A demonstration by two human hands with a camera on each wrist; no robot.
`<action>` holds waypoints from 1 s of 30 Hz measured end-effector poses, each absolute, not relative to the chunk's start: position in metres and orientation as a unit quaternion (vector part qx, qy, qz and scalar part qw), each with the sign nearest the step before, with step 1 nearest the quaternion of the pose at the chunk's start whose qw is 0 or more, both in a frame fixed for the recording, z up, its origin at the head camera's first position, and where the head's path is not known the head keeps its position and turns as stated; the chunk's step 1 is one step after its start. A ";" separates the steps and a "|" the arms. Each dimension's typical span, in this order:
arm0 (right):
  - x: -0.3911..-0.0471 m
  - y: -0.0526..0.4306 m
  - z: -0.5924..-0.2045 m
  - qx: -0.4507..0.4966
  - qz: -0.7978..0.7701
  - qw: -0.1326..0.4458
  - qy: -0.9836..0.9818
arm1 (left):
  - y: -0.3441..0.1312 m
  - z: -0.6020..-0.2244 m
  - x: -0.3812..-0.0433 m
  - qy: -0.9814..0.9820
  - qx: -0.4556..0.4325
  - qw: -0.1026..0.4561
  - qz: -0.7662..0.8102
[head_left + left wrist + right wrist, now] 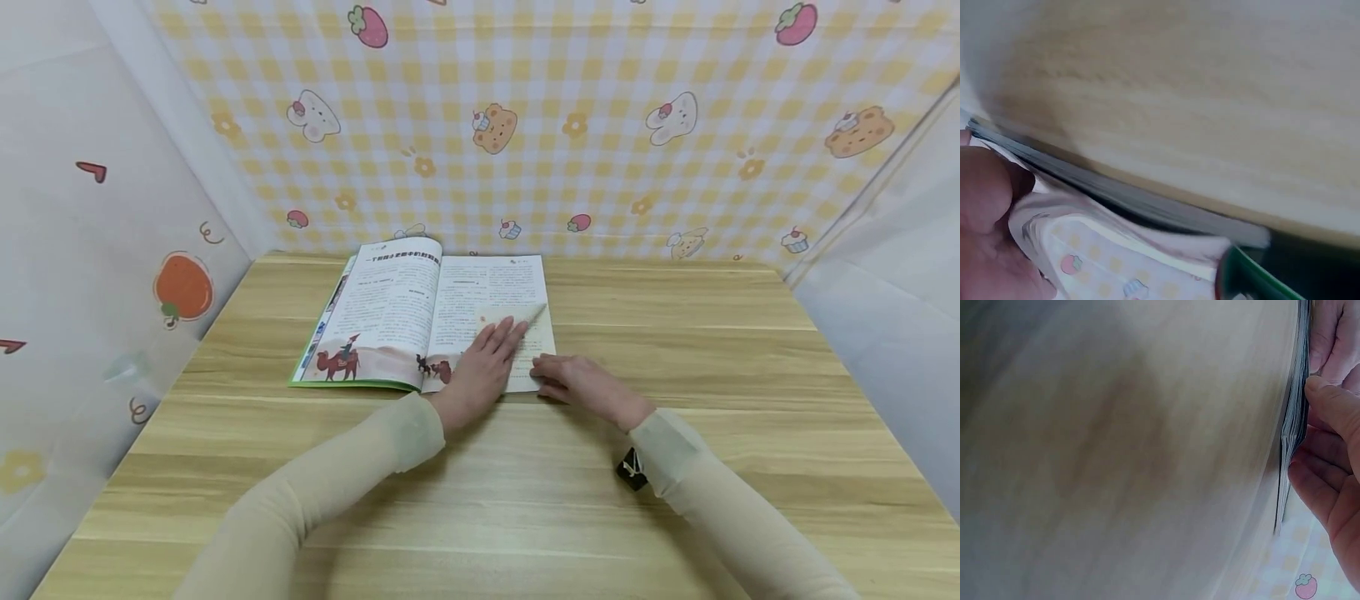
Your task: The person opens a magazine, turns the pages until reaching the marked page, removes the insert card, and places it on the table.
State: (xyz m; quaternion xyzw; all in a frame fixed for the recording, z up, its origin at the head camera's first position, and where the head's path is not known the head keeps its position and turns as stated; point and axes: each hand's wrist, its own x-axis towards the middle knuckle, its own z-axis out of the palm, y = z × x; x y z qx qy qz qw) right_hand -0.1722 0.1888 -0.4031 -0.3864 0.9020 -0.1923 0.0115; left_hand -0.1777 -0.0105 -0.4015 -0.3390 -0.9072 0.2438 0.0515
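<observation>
An open magazine lies on the table with printed text and a camel picture across its pages. My left hand rests on the right page, its fingers extended over a cream-coloured paper flap whose pointed tip reaches toward the page's right edge. Part of that flap is hidden under the hand. At the magazine's lower right corner my right hand grips the page edges, thumb apart from the fingers. The right wrist view shows its thumb and bent fingers along the stacked pages.
The magazine lies on a wood-grain table, near the yellow checked backdrop behind it. A small black object shows at my right sleeve. Pale printed sheets stand at the left and right sides.
</observation>
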 end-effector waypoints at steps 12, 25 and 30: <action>-0.172 0.188 -0.401 -0.376 -0.198 0.027 0.905 | -0.055 -0.386 -0.195 -0.945 -0.280 -0.001 0.170; -0.172 0.189 -0.405 -0.374 -0.206 0.026 0.904 | -0.096 -0.397 -0.193 -0.973 -0.222 -0.051 0.040; -0.172 0.189 -0.404 -0.379 -0.206 0.019 0.902 | -0.110 -0.402 -0.192 -0.980 -0.185 -0.066 -0.015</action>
